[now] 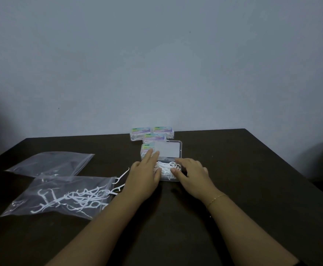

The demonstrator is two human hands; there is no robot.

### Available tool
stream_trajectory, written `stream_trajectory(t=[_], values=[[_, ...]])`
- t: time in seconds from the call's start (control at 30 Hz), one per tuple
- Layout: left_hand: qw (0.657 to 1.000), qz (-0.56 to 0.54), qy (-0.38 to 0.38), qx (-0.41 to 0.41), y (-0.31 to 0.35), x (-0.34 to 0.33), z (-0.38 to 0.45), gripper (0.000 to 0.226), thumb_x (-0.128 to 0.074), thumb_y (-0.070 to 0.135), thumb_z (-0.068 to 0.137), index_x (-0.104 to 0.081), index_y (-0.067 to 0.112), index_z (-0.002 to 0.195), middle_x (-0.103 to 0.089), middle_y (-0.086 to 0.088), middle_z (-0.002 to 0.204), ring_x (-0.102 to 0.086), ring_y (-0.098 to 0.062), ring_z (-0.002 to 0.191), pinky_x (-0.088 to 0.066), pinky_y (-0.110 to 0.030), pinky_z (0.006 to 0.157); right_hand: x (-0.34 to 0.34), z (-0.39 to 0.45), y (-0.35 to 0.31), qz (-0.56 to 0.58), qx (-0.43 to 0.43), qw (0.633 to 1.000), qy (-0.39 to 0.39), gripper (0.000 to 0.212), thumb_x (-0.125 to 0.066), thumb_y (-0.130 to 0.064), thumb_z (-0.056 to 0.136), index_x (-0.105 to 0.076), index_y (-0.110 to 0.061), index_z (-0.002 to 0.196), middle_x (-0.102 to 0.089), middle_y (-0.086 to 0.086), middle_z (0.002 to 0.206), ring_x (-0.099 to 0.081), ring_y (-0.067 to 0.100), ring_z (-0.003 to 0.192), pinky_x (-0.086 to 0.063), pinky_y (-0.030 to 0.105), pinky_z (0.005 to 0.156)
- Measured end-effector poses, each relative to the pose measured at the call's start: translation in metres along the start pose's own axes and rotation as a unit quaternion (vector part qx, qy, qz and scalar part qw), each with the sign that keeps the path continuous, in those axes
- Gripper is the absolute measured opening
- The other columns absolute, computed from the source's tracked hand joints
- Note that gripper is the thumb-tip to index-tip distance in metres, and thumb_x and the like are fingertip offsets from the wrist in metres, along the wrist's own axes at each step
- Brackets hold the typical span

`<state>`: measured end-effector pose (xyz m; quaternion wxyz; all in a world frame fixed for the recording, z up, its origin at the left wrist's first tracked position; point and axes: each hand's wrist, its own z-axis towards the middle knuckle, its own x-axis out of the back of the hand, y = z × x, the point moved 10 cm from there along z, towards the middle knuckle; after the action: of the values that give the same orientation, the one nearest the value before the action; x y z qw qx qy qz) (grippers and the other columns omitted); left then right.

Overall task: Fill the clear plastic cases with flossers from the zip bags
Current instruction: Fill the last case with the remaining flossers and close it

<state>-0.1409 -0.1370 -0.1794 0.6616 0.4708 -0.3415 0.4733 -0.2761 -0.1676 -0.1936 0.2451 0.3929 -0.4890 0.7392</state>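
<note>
A: Where the dark, matte table (233,189) meets the plain grey wall (156,54), what stands at twelve o'clock?

B: Three closed clear cases (152,132) with pastel labels, clustered, and a fourth closed case (147,148) just nearer. In front of them sits the open case (169,169), a rounded rectangle of clear hard plastic, its lid (168,149) tipped up and back, showing a frosted white panel.

A: And inside?

B: A loose heap of white flossers (167,167), thin, hooked, glossy.

A: The hands?

B: The left hand (144,177) lies flat at the case's nine o'clock edge, fingers straight and together, tips reaching the lid's lower corner; it holds nothing. The right hand (192,174) rests at the three o'clock side, fingers gently bent over the heap, thumb touching flossers; whether it pinches one I cannot tell. A thin gold bracelet (216,198) circles that wrist.

A: At nine o'clock?

B: Two crinkly clear zip bags. The nearer bag (61,196) holds a tangle of flossers, two spilling from its mouth; the farther bag (51,164) lies nearly flat.
</note>
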Motion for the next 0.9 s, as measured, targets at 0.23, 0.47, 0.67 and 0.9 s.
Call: stream_trajectory(t=[0.23, 0.47, 0.67, 0.9], values=[[0.997, 0.047, -0.001, -0.058, 0.011, 0.003, 0.002, 0.044, -0.039, 0.023, 0.1, -0.039, 0.024, 0.143, -0.034, 0.004, 0.153, -0.035, -0.009, 0.137, -0.021, -0.026, 0.107, -0.001, 0.0, 0.001, -0.005, -0.001, 1.0, 0.003, 0.046, -0.042, -0.05, 0.095, -0.044, -0.032, 0.137, -0.044, -0.009, 0.138, -0.036, 0.012, 0.127, -0.028, 0.037, 0.102], [0.985, 0.157, 0.028, -0.066, 0.007, 0.009, -0.003, 0.038, -0.039, 0.037, 0.093, -0.066, 0.029, 0.119, -0.051, 0.006, 0.14, -0.04, -0.016, 0.134, -0.027, -0.041, 0.095, 0.003, 0.0, 0.002, -0.017, 0.001, 1.0, 0.018, 0.038, -0.04, -0.049, 0.096, -0.051, -0.037, 0.131, -0.036, -0.007, 0.14, -0.027, 0.012, 0.131, -0.024, 0.037, 0.103], [0.985, 0.167, -0.007, -0.044, 0.004, 0.009, -0.004, 0.046, -0.025, 0.045, 0.098, -0.057, 0.033, 0.13, -0.036, 0.012, 0.151, -0.024, -0.009, 0.14, -0.017, -0.036, 0.099, 0.011, -0.001, 0.001, -0.013, -0.001, 0.999, 0.047, 0.036, -0.039, -0.046, 0.097, -0.057, -0.034, 0.127, -0.037, -0.007, 0.141, -0.024, 0.012, 0.132, -0.022, 0.036, 0.103], [0.986, 0.162, -0.036, -0.034, -0.002, 0.022, -0.011, 0.043, -0.034, 0.052, 0.097, -0.051, 0.037, 0.134, -0.034, 0.014, 0.151, -0.025, -0.007, 0.138, -0.018, -0.039, 0.101, 0.026, -0.009, -0.016, -0.023, 0.038, 0.991, 0.123, 0.033, -0.045, -0.038, 0.097, -0.06, -0.027, 0.124, -0.046, -0.007, 0.132, -0.032, 0.01, 0.125, -0.026, 0.031, 0.096]])
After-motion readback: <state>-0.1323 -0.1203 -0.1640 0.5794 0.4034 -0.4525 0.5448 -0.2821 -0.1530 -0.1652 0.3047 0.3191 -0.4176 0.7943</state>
